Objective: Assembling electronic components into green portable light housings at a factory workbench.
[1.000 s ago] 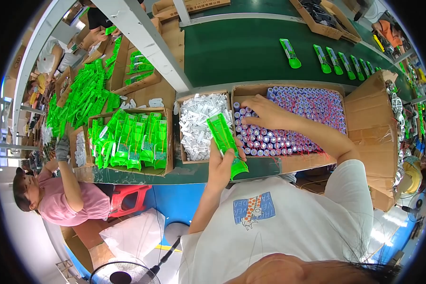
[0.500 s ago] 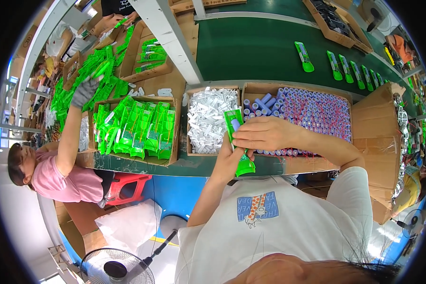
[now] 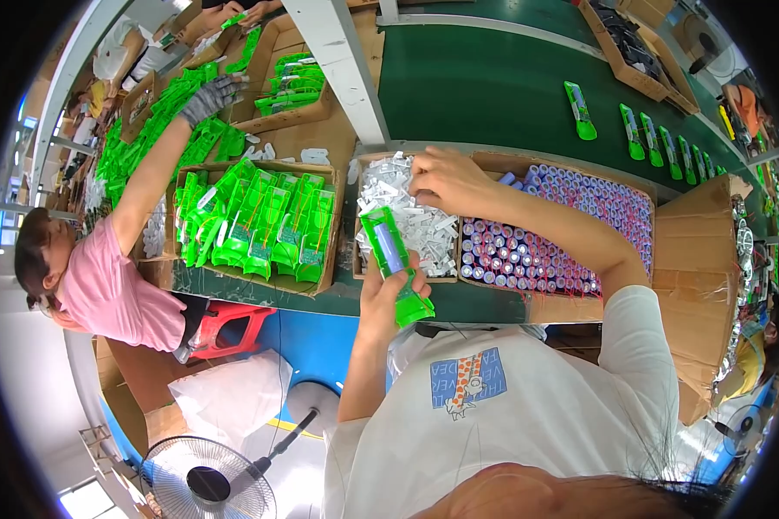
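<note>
My left hand [image 3: 384,298] grips a long green plastic shell [image 3: 416,310], holding it tilted over the bench's front edge. Inside the shell lies a purple cylindrical battery cell [image 3: 391,251]. My right hand [image 3: 448,180] is over the far part of a carton of small white plastic pieces [image 3: 398,177]. Its fingers are bent together with their tips down among the pieces; what they pinch, if anything, is hidden. Right of that carton, under my right forearm, is a box of purple battery cells [image 3: 571,229], many with red wires.
To the left stands a carton of green shells [image 3: 277,221] with wires and circuit boards. A co-worker's gloved hand [image 3: 209,97] reaches over a pile of green shells [image 3: 160,117]. A metal post [image 3: 342,69] rises behind the cartons. Several shells [image 3: 652,143] lie on the green surface [image 3: 485,86].
My right hand has left the shell and moved up to the white pieces. The left hand has shifted left with the shell. The co-worker's gloved hand has moved right and farther away.
</note>
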Action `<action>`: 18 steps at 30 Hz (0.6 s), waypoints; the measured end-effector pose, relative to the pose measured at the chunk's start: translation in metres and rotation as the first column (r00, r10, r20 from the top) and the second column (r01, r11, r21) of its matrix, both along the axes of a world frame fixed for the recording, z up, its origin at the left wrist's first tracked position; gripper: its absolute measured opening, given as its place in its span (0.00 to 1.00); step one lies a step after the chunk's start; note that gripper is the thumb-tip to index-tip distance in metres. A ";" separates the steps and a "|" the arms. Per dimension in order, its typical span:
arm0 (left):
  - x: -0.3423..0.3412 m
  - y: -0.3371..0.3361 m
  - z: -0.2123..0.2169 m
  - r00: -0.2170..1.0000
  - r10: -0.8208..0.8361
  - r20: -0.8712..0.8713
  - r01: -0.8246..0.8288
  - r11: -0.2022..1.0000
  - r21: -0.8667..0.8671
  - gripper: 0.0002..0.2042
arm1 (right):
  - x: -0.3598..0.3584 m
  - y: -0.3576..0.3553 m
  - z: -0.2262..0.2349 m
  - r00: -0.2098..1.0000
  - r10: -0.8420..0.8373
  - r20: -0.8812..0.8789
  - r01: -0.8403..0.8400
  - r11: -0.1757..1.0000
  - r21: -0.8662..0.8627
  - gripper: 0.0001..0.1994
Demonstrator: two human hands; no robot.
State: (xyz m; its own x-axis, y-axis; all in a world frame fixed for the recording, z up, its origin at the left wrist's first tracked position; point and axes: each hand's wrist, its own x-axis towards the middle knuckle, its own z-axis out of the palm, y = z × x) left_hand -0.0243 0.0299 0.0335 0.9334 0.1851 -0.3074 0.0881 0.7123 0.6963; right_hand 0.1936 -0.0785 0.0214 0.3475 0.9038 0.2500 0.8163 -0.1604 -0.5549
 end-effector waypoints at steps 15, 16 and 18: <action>0.009 -0.013 -0.012 0.999 0.030 0.017 -0.033 0.971 0.238 0.19 | -0.016 0.001 0.024 0.982 -0.073 -0.173 0.120 0.952 0.282 0.07; 0.012 -0.015 -0.012 0.999 0.010 0.033 -0.019 0.958 0.286 0.19 | -0.019 0.000 0.025 0.944 -0.023 -0.329 0.113 0.959 0.258 0.07; 0.014 -0.017 -0.007 0.999 -0.018 0.041 0.003 0.938 0.347 0.17 | -0.025 -0.002 0.026 0.859 0.021 -0.511 0.087 0.979 0.187 0.08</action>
